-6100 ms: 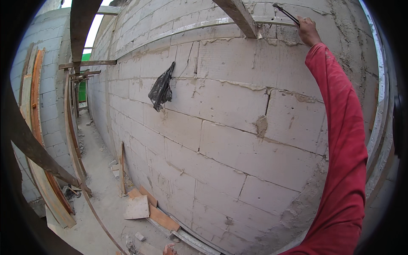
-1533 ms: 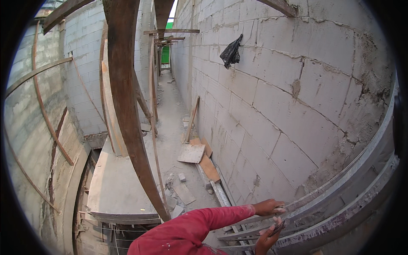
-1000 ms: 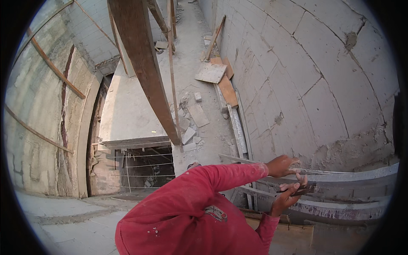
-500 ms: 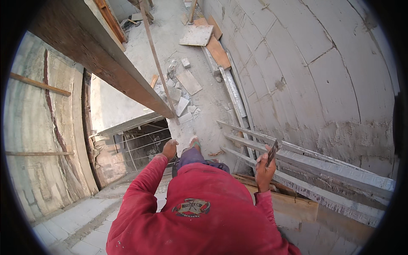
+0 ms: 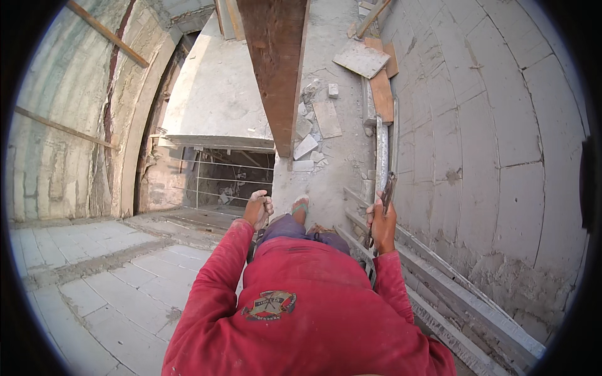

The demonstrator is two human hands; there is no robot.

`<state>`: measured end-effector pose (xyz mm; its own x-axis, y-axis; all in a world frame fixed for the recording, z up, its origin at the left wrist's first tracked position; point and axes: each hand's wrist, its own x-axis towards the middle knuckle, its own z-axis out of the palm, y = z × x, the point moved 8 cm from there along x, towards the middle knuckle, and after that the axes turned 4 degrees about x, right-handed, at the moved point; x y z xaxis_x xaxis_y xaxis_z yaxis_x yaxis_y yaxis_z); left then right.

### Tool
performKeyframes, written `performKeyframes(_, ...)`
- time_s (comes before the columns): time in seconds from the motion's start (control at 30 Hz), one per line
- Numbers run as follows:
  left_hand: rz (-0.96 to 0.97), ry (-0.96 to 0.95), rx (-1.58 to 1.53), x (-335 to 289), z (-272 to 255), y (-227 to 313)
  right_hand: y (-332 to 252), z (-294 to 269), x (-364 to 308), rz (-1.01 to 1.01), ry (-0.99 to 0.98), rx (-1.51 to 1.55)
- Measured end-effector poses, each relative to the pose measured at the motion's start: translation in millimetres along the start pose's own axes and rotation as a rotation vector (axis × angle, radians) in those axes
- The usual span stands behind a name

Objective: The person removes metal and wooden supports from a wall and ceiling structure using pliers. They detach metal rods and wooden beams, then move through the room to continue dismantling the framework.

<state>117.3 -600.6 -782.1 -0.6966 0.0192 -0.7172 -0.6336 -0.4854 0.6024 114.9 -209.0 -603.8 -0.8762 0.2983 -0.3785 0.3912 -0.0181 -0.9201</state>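
My right hand is closed around a long, dark metal hand tool. The upper part of the tool sticks out above my fingers and a thin part shows below them; its exact kind is hard to make out. My left hand is held in front of my left hip, fingers curled in, with nothing visible in it. Below, one foot in a green-strapped sandal stands on the dusty concrete walkway.
Ahead hangs a thick wooden beam. To its left, thin bars cross an opening in the floor. Broken block pieces and boards litter the walkway. Along the right block wall lie long metal-grey lengths.
My view has swung left, so the beam and walkway appear further right. My right hand has shifted inward, still gripping the dark tool. I have moved a little along the walkway.
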Motion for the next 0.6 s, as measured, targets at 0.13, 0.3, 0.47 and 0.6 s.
performKeyframes(0.13,-0.076,-0.034,-0.157,-61,12,-34,11,25,20,0.080,-0.157,0.030)
performKeyframes(0.3,-0.075,-0.131,-0.025,-93,11,-63,32,53,25,0.168,-0.300,-0.062)
performKeyframes(0.47,0.011,-0.107,0.007,-103,34,-34,51,108,13,0.119,-0.591,-0.337)
performKeyframes(0.6,0.248,-0.144,-0.066,-77,76,5,-6,188,-24,-0.235,-0.897,-0.643)
